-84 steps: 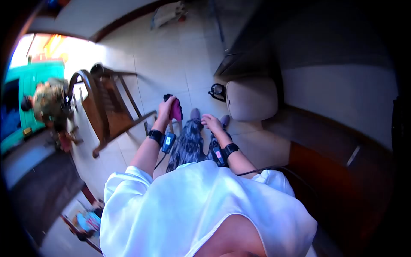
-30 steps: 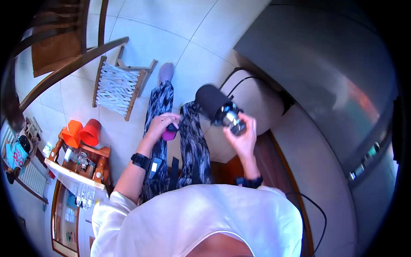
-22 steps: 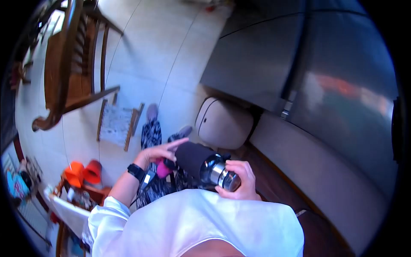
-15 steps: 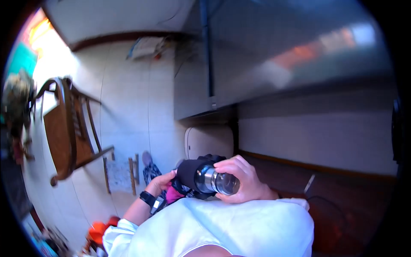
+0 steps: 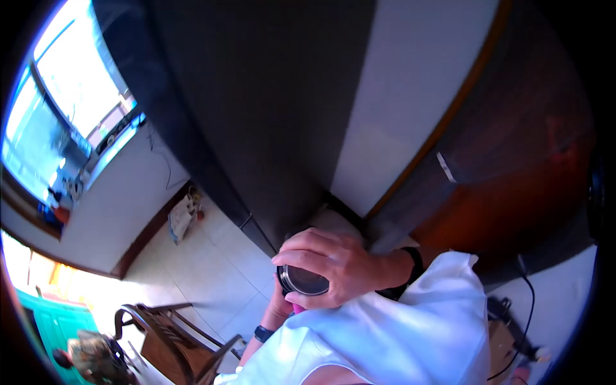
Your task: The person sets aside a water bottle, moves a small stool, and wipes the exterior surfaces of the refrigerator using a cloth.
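My right grip (image 5: 337, 264) is wrapped around the end of the bottle (image 5: 307, 282), thumb on one side and fingers across the other, at 6 o'clock from the middle of my view. Half a second ago the bottle lay sideways, its dark sleeve in plain sight; now its round end faces up toward me and the body is hidden beneath. I judge that this leaves the weight mainly with my right. My left grip (image 5: 280, 303) sits at 8 o'clock from that round end, mostly covered, so I cannot tell whether its fingers are closed. A bit of something pink (image 5: 297, 308) peeks out at the bottle's 6 o'clock edge.

My view has swung too: a tall dark panel (image 5: 269, 96) now looms from 11 to 12 o'clock, near the bottle. The wooden chair (image 5: 168, 350) stands at 7 o'clock, well apart, with another person (image 5: 96, 356) beyond at 8.
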The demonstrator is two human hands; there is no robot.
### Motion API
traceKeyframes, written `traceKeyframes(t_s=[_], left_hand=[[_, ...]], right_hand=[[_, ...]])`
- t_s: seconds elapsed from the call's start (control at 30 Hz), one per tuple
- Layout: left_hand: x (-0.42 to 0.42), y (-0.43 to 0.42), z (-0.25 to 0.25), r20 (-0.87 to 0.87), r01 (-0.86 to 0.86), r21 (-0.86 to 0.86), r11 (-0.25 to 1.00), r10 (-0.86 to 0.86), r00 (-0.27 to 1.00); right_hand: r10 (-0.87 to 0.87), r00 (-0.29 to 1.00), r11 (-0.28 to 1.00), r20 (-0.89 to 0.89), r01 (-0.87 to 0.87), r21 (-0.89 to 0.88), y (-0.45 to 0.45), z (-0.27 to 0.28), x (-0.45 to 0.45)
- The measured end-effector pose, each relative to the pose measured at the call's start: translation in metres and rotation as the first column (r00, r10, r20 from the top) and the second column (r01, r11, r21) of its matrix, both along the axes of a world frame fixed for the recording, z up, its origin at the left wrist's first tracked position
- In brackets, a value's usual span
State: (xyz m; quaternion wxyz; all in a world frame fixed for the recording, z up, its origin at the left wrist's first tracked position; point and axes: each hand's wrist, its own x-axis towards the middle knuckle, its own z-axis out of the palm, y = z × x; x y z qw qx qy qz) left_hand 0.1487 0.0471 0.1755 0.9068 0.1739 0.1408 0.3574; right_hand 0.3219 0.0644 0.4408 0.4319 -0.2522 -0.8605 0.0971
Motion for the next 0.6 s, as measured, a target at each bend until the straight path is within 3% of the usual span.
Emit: traceKeyframes(t_s=[0.17, 0.23, 0.37, 0.43, 0.5, 0.6], left_hand=[[0.029, 0.001, 0.013, -0.093, 0.118, -0.036, 0.992, -0.121, 0.988], [0.035, 0.001, 0.019, -0.120, 0.148, -0.057, 0.987, -0.154, 0.981], [0.047, 0.000, 0.031, -0.152, 0.187, -0.106, 0.977, -0.201, 0.968], [0.053, 0.002, 0.033, -0.156, 0.197, -0.126, 0.972, -0.215, 0.964], [0.062, 0.005, 0.035, -0.150, 0.202, -0.141, 0.969, -0.223, 0.963], [0.066, -0.002, 0.046, -0.114, 0.174, -0.202, 0.964, -0.200, 0.973]], right_hand=[[0.010, 1.000, 1.000, -0.022, -0.010, -0.020, 0.002, 0.013, 0.035], [0.219, 0.976, 0.976, -0.023, -0.219, -0.015, 0.008, 0.012, 0.046], [0.349, 0.935, 0.921, 0.066, -0.329, -0.207, 0.004, 0.024, 0.053], [0.560, 0.825, 0.822, 0.078, -0.541, -0.181, 0.017, 0.016, 0.057], [0.413, 0.866, 0.911, 0.283, -0.388, -0.142, 0.011, 0.027, 0.076], [0.250, 0.868, 0.967, 0.429, -0.199, -0.161, 0.010, 0.053, 0.099]])
